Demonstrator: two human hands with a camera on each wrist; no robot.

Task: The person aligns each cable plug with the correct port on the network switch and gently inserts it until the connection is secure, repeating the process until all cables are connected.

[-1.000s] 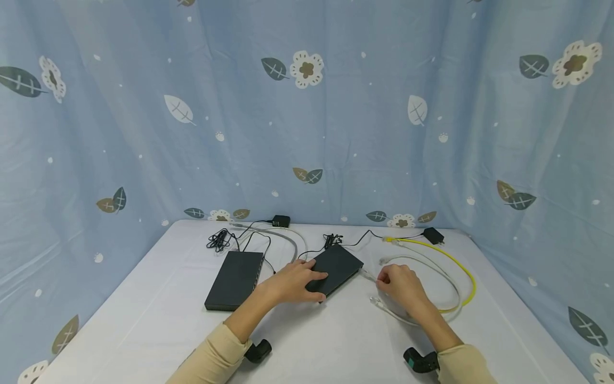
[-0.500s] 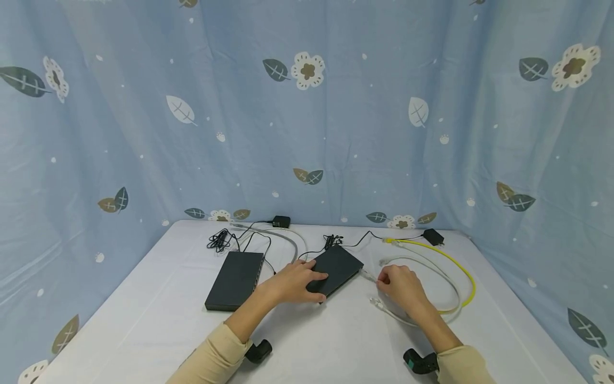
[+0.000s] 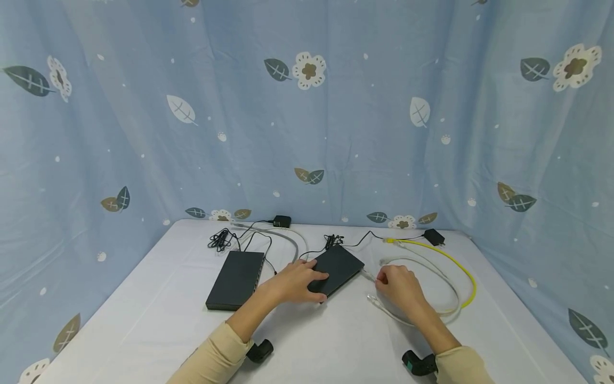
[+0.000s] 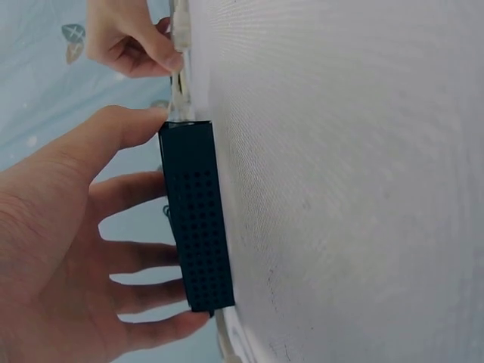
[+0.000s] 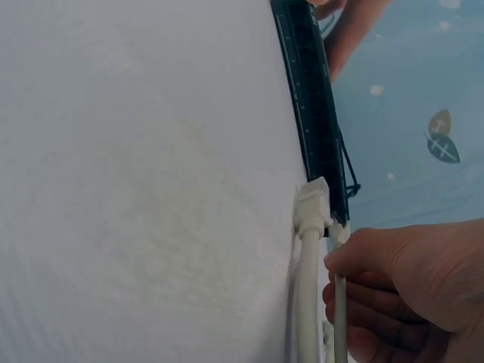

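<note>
In the head view, my left hand (image 3: 295, 282) lies with spread fingers on a black network switch (image 3: 339, 265) set at an angle. The left wrist view shows the thumb at one top corner and the little finger at the other, above the vented side (image 4: 198, 227). My right hand (image 3: 402, 288) pinches a white network cable just behind its plug (image 5: 339, 230), which sits at the end of the port row (image 5: 306, 91). A second white plug (image 5: 312, 203) lies loose beside the switch, its cable running back under the right wrist.
A second black switch (image 3: 236, 280) lies to the left. Behind are coiled black power cords (image 3: 219, 240), two adapters (image 3: 281, 221) and a grey cable (image 3: 288, 239). A yellow cable (image 3: 460, 265) and more white cable (image 3: 443, 274) curve at the right.
The loose white plug near the right hand has shifted slightly left, and the right hand has edged toward the switch. The left hand stays on the switch.
</note>
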